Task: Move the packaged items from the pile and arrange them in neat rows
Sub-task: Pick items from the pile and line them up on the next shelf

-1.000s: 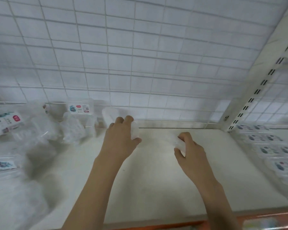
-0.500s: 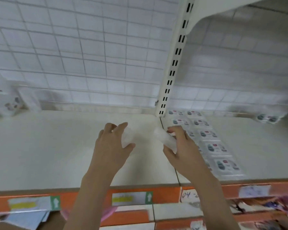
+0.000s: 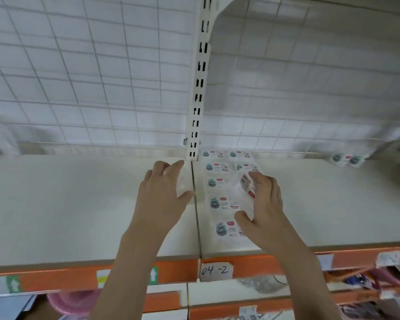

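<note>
Left hand: your left hand grips a clear packet, thumb under, fingers curled over its top, right above the seam between the two shelf boards.
Right hand: your right hand grasps a second packet, tilted, printed label facing left, held over the rows.
Rows: labelled packets lie flat in two columns on the right shelf board, starting at the slotted upright.
Strays: two more packets sit far right against the wire grid back.
Shelf edge: orange strip carries a handwritten tag reading 04-2.
</note>
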Motion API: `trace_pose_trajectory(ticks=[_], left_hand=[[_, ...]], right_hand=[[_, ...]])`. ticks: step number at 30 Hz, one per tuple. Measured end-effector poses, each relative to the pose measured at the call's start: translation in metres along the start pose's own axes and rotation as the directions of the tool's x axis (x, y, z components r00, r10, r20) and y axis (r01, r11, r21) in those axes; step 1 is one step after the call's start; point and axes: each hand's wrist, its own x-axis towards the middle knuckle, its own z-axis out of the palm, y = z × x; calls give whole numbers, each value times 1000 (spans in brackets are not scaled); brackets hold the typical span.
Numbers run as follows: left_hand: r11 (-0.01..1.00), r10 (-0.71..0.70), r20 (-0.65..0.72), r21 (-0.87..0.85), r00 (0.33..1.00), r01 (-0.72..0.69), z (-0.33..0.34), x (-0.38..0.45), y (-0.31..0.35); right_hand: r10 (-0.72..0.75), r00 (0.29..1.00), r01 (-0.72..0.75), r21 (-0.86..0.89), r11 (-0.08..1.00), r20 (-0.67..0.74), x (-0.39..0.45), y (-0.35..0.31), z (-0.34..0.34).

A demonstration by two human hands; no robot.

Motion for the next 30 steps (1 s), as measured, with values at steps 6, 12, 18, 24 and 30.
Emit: trace_pose_trajectory(ticks=[6,12,18,24,30], left_hand=[[1000,11,-33,14,999,-11,39,3,63],[998,-50,-86,-40,995,47,90,1,150],[992,-119,-62,20,991,121,128,1,202],[981,-188,-119,31,975,193,134,15,205],[971,-223,-164,46,961,233,129,38,184]], right_hand=[[-20,991,23,19,1000,-133,-1,69,-43],[-21,991,12,-68,998,-133,-10,148,-104],[-78,992,64,-139,988,-99,-2,207,-126],[-126,991,124,-50,991,-37,36,216,-109],[-262,964,245,-216,945,-51,92,212,-70]])
